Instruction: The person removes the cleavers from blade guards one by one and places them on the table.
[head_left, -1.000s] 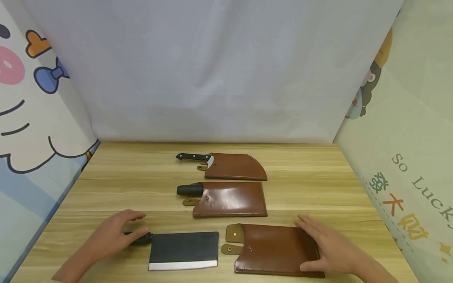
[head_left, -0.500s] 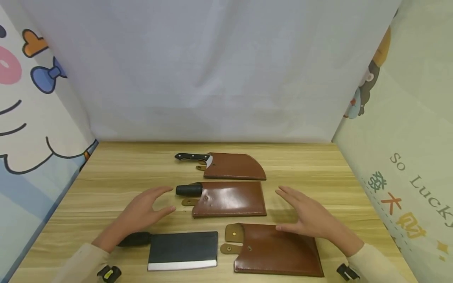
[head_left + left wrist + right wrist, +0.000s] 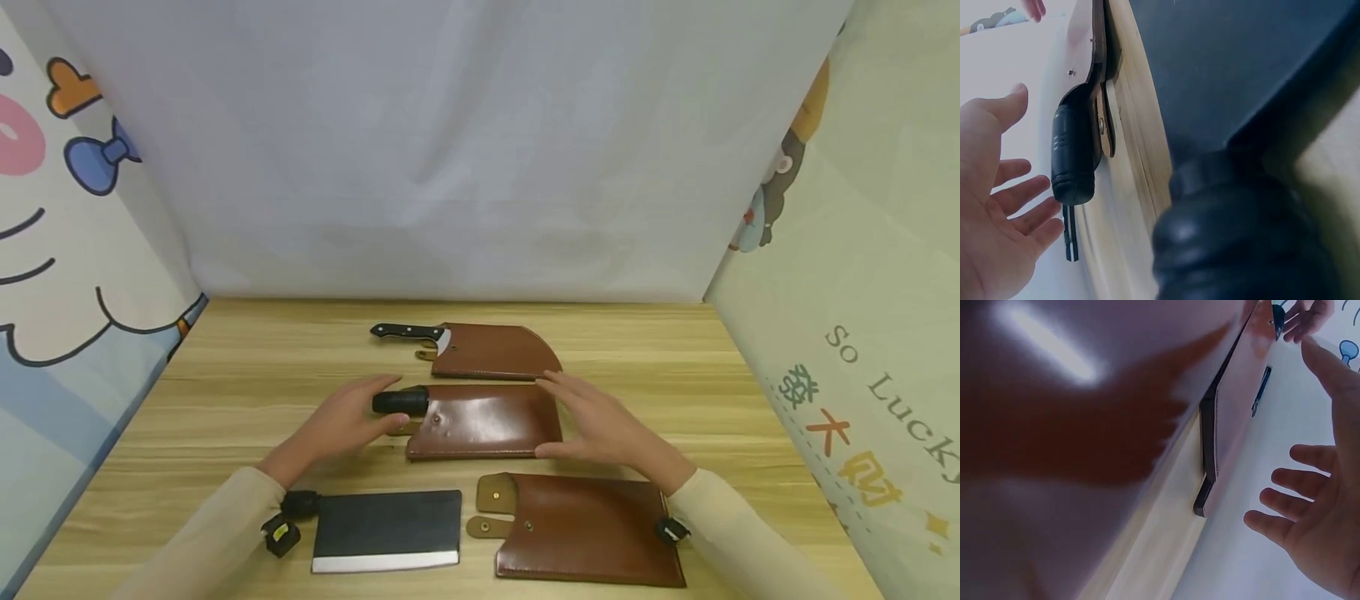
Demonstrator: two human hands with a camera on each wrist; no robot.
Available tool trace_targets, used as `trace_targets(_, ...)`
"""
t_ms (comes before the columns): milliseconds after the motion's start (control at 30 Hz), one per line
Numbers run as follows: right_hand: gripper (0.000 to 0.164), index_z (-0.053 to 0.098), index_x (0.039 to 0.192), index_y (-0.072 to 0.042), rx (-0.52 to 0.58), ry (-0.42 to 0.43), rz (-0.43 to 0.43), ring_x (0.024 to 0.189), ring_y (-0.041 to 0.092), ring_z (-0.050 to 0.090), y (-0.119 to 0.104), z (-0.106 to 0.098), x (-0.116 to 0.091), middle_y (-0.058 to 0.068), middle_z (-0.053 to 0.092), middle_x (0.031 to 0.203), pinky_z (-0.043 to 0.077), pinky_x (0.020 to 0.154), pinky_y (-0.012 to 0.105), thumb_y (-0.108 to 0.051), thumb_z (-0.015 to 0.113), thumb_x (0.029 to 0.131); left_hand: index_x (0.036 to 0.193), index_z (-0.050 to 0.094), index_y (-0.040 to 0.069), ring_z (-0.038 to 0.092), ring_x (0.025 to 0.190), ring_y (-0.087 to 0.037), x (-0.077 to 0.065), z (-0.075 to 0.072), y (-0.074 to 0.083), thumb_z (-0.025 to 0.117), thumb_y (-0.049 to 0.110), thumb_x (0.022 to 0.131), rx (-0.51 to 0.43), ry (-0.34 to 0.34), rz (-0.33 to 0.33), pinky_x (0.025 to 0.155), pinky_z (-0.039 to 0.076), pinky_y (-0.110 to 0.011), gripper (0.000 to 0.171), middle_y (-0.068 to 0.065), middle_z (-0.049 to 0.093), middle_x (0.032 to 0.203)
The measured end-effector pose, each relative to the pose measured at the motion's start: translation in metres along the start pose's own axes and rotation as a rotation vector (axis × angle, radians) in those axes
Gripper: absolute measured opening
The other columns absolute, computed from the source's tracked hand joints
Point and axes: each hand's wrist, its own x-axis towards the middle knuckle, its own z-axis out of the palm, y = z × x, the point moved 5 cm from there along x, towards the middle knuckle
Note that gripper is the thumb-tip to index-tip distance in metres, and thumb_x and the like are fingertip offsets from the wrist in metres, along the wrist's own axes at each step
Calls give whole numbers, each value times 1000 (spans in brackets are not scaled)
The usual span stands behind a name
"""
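A cleaver lies in a brown leather sheath (image 3: 491, 421) in the middle row, its black handle (image 3: 401, 403) sticking out on the left. My left hand (image 3: 348, 421) is beside that handle, thumb and fingers spread around its end. In the left wrist view the handle (image 3: 1072, 156) stands apart from the thumb, and the palm holds nothing. At the sheath's right end is my right hand (image 3: 600, 421), fingertips overlapping the edge in the head view. The right wrist view shows its fingers (image 3: 1300, 482) loosely extended, with a gap to the sheath (image 3: 1235, 406).
Nearest me lies a bare cleaver (image 3: 386, 529) with a dark blade, its handle partly behind the left sleeve. Right of it is a larger brown sheath (image 3: 588, 529) with two unfastened snap straps (image 3: 495, 493). Farther back rests another sheathed knife (image 3: 495, 350). A pale curtain (image 3: 450, 167) hangs behind.
Both hands have moved forward and inward, the left from the bare cleaver's handle and the right from the large sheath, to the two ends of the middle sheathed cleaver. The knives stayed put.
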Motion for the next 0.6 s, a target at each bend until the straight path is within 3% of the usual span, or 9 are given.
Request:
trace_targets(333, 109, 35, 160, -7, 40, -118, 12, 151, 40, 29, 11, 15, 20, 20, 30, 164, 34, 117, 58, -67, 78, 79, 148, 52, 1, 60, 123, -38, 17, 14, -1, 72, 43, 96, -43, -36, 17, 93, 52, -52, 70, -22, 58, 144)
trace_targets(600, 115, 29, 162, -12, 87, -214, 4, 155, 38, 19, 16, 26, 26, 17, 22, 168, 30, 118, 59, -64, 83, 75, 149, 51, 1, 60, 123, -37, 19, 21, -7, 71, 44, 97, -46, -68, -32, 93, 51, -51, 71, -23, 56, 144)
